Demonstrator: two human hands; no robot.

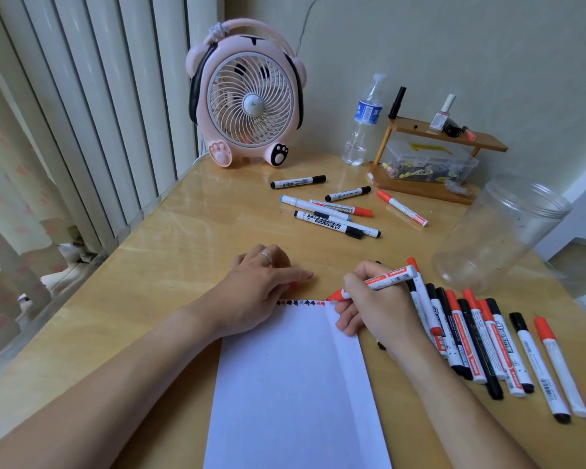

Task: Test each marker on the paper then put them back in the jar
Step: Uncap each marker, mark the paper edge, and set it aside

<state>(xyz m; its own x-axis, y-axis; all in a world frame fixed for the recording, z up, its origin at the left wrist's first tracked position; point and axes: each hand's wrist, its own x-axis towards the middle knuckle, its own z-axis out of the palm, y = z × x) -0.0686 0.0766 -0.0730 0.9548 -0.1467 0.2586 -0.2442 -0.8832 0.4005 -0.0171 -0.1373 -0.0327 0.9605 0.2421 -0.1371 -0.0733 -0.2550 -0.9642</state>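
A white sheet of paper [295, 384] lies on the wooden table, with a row of small red and black marks along its top edge. My right hand [372, 309] grips a red marker [386, 278], its tip touching the paper's top right corner. My left hand [261, 286] rests at the paper's top left corner, a small red thing, perhaps a cap, under its fingers. A row of several red and black markers [481, 340] lies right of my right hand. Several more markers [332, 211] lie further back. The clear empty jar [501, 231] stands at the right.
A pink animal-shaped fan [247, 96] stands at the back. Next to it are a water bottle [362, 126] and a small wooden shelf [433, 157] with a plastic box and nail polish. A radiator runs along the left edge of the table [170, 252].
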